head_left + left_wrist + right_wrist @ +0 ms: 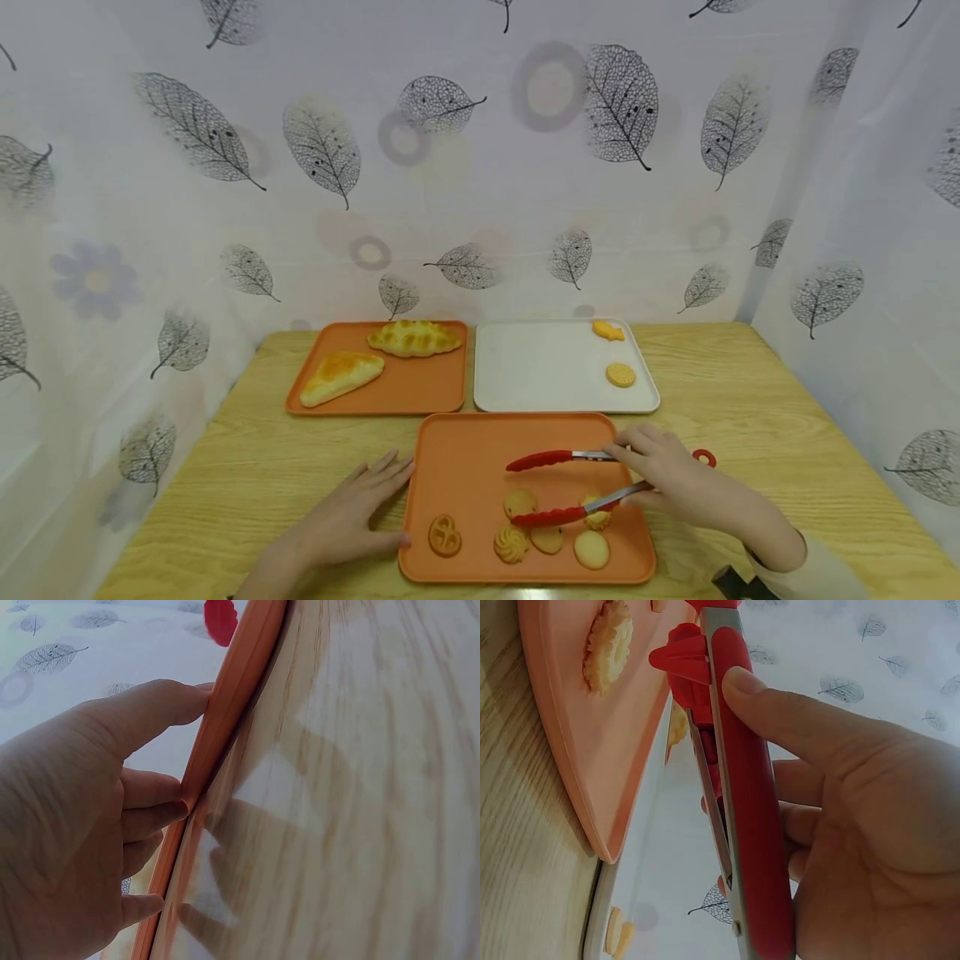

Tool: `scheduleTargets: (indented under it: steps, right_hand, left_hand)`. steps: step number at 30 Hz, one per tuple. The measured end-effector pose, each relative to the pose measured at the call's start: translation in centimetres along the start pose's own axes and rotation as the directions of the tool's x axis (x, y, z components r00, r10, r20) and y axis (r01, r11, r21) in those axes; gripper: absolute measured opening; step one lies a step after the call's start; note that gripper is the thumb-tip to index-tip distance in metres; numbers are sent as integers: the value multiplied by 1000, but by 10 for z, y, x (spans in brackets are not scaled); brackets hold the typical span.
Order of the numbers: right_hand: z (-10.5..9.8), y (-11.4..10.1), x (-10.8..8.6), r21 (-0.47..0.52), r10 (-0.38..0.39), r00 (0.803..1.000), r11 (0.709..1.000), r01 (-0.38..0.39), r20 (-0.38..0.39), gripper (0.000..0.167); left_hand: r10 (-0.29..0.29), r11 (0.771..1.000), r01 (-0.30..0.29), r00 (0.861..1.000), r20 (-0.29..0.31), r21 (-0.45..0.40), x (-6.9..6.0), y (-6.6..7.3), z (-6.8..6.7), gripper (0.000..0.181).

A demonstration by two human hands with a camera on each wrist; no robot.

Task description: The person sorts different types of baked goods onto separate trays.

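Red-and-metal tongs are held in my right hand, their two red tips spread apart over the front orange tray. In the right wrist view, the thumb lies along the red handle. Under and around the lower tip are a swirl cookie, a plain round cookie, a ridged-edge cookie and a few others. A pretzel-shaped cookie lies apart at the tray's left. My left hand touches that tray's left edge with extended fingers, as the left wrist view also shows.
Behind, a second orange tray bears a triangular pastry and a braided bread. Beside it, a white tray holds a fish-shaped cracker and a round biscuit. Leaf-patterned curtains enclose the wooden table.
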State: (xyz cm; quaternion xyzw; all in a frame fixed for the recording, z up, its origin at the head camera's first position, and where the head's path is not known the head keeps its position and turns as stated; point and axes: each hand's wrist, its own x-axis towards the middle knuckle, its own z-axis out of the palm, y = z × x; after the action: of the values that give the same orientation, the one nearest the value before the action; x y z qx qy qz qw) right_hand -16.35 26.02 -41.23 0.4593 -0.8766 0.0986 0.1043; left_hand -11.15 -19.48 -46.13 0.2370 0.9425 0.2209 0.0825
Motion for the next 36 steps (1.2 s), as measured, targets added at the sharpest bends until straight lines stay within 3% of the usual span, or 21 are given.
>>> scheduleTargets:
  steps: [7, 15, 24, 32, 36]
  right_hand:
    - [2, -2, 1, -19, 63, 998, 998, -64, -3, 56]
    - [3, -3, 2, -47, 31, 1000, 998, -31, -4, 49]
    - [1, -6, 3, -30, 61, 998, 998, -60, 32, 44]
    - [-5, 0, 1, -78, 92, 995, 993, -94, -23, 47]
    - [-11, 6, 0, -112, 120, 989, 985, -130, -91, 50]
  left_hand:
    - [3, 1000, -3, 1000, 4, -1, 1, 0, -1, 93]
    - [3, 1000, -3, 1000, 4, -3, 1, 1, -2, 92]
    - [0, 1000, 0, 1000, 10, 5, 1, 0, -2, 93]
    - [-2, 1000, 2, 1000, 26, -7, 1, 1, -2, 93]
    - [-3, 1000, 4, 1000, 26, -16, 1, 2, -3, 93]
